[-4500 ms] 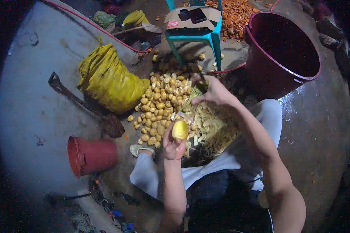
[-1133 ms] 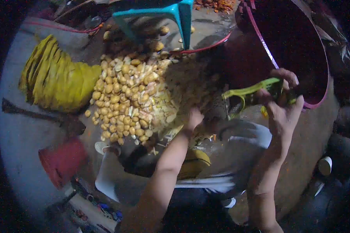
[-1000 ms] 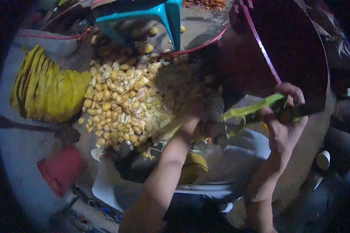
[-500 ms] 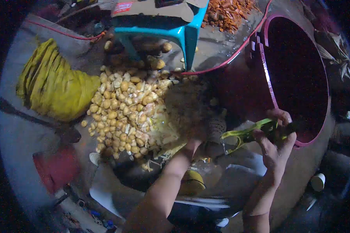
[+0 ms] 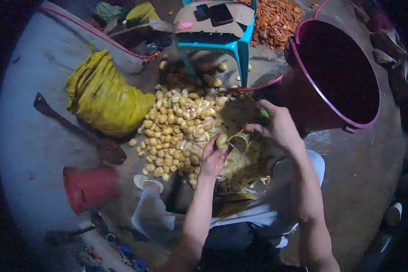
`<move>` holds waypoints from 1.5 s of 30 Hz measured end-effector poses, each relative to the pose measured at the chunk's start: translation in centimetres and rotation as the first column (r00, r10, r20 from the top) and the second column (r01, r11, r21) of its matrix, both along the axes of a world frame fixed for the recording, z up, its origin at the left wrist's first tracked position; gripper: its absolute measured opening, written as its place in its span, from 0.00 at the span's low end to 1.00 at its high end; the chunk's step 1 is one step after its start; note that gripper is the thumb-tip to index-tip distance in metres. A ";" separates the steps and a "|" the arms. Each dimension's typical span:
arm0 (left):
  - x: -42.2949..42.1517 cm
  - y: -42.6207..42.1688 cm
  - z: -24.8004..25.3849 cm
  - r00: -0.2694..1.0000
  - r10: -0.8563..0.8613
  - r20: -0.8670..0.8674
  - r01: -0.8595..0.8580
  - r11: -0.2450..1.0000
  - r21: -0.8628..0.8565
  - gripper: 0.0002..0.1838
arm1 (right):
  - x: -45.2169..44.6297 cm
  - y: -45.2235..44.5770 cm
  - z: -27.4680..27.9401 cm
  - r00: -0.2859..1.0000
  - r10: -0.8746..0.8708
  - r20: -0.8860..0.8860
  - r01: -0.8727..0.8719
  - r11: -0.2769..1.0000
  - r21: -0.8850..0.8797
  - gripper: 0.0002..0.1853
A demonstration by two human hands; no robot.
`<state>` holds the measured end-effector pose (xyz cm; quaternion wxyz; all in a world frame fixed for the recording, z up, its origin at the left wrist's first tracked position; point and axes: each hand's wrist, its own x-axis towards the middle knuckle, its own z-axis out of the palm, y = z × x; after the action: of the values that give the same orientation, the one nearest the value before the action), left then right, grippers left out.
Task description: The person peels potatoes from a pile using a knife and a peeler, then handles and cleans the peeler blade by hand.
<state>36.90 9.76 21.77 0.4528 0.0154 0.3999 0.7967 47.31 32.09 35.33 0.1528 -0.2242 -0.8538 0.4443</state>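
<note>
In the head view, my left hand (image 5: 212, 159) holds a pale potato (image 5: 221, 141) in its fingertips above the heap. My right hand (image 5: 279, 124) grips a peeler (image 5: 264, 114) with a green handle; its yellowish forked end reaches toward the potato. Exactly where the blade sits is blurred. Below and to the left of my hands spreads a heap of potatoes (image 5: 167, 136) on the floor. Pale peelings (image 5: 240, 167) lie beneath and in front of my wrists.
A large dark red tub (image 5: 303, 77) gapes at the right. A turquoise stool (image 5: 238, 45) bearing cardboard stands behind the heap, with orange pieces (image 5: 276, 22) beyond. A yellow sack (image 5: 106, 97) and a red bucket (image 5: 90, 188) are at the left.
My left hand has risen from the heap and now holds a potato. My right hand has moved left from the tub's rim with the peeler, closer to it. The camera view has shifted.
</note>
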 end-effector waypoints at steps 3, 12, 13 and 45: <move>0.8 -2.5 4.7 0.998 0.063 -0.022 -0.060 0.991 0.120 0.33 | -2.2 -3.0 -1.0 0.980 0.134 -0.146 -0.136 0.991 0.002 0.28; 2.5 -11.1 8.6 0.957 0.159 -0.244 -0.135 0.985 0.111 0.38 | -5.3 -10.3 -1.6 0.875 0.390 -0.287 -0.436 0.892 -0.119 0.23; 2.9 -11.5 9.1 0.949 0.157 -0.272 -0.145 0.987 0.065 0.38 | -5.4 -10.8 -1.6 0.860 0.406 -0.311 -0.457 0.882 -0.114 0.23; 4.5 -11.9 10.5 0.937 0.288 -0.200 -0.194 0.901 0.388 0.36 | -4.1 -11.1 1.2 0.823 0.366 -0.436 -0.425 0.904 -0.044 0.20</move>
<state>41.41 -2.14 32.27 0.2847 0.1499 0.2991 0.8983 43.18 20.95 36.53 0.2200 0.0480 -0.7959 0.5620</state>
